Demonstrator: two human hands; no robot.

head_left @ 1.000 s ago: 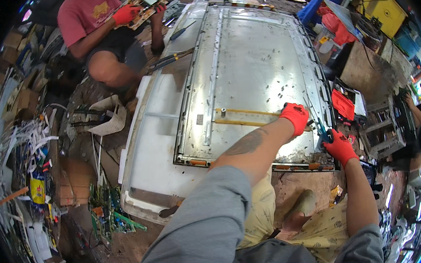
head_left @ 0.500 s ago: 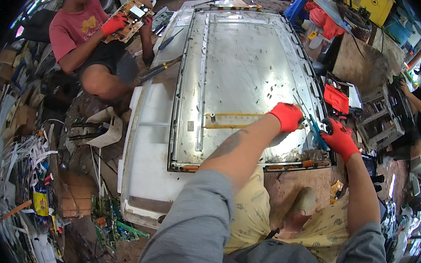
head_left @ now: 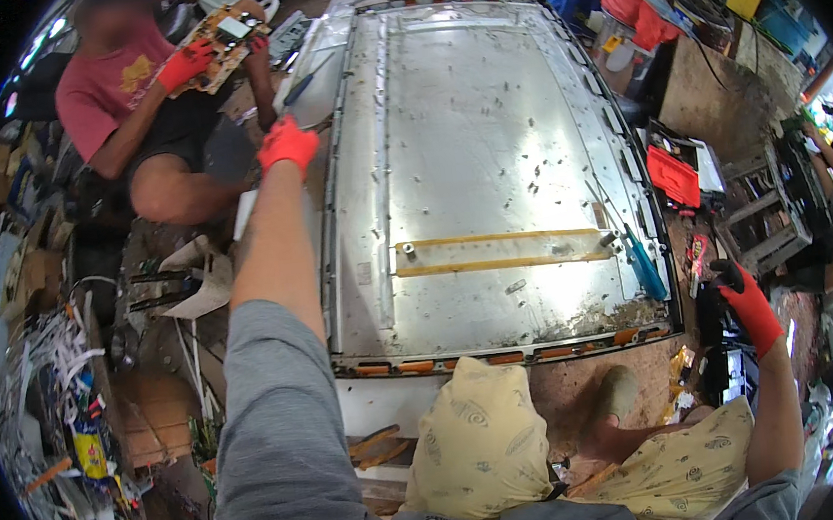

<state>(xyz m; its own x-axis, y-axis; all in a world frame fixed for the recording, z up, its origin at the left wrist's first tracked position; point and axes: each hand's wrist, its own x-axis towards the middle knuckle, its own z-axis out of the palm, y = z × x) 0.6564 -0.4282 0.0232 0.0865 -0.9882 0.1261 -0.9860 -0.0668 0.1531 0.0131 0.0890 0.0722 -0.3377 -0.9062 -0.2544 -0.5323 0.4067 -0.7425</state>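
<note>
A: Vs. half a sec ago, L hand (head_left: 288, 148) has swung from over the metal panel's (head_left: 477, 156) near R part to outside its L edge; R hand (head_left: 753, 312) has come off the blue screwdriver (head_left: 644, 262) & is now beyond the R edge.

B: Grips?

A: L: fingers bunched, far side hidden, can't tell if they're closed on smth. R: partly curled, dark at the fingertips; can't tell if that's glove or a held item.

B: Where's the blue screwdriver?

A: On the panel's near R part, no hand touching. Long axis runs away from the person & a bit L, handle at the near end. It lies L of R hand & slightly farther off, so R's nearer; L's well apart, across the panel.

B: Nearest L?

A: Dark-handled screwdriver (head_left: 299, 89), just past the hand, on a pale sheet (head_left: 333, 74); handle toward the hand, shaft pointing away & R.

B: Farther out?

A: Yellow-edged band (head_left: 505, 250) across the panel's near part; red tray (head_left: 672, 178) off the R edge; far L, a co-worker (head_left: 132, 116) holding a circuit board (head_left: 220, 47).
</note>
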